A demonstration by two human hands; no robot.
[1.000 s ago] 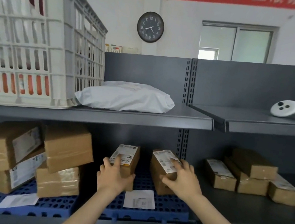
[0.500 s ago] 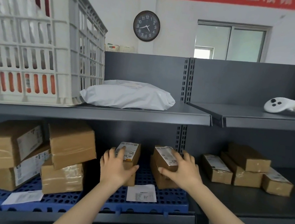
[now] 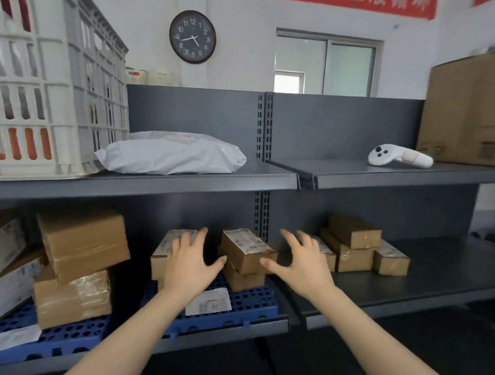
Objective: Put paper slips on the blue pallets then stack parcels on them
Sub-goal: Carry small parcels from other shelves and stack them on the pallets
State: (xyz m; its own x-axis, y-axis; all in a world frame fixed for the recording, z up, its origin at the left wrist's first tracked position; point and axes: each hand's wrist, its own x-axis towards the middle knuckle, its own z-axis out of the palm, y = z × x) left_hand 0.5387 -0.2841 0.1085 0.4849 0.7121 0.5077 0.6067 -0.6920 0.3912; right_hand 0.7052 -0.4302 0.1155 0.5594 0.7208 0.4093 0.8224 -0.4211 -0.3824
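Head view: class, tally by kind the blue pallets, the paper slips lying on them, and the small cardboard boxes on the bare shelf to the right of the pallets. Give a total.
Blue pallets: 2
Paper slips: 2
Small boxes: 4
Total: 8

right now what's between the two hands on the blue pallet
In the head view, a small stack of two brown parcels sits on the blue pallet between the open left hand and open right hand; neither hand grips it.
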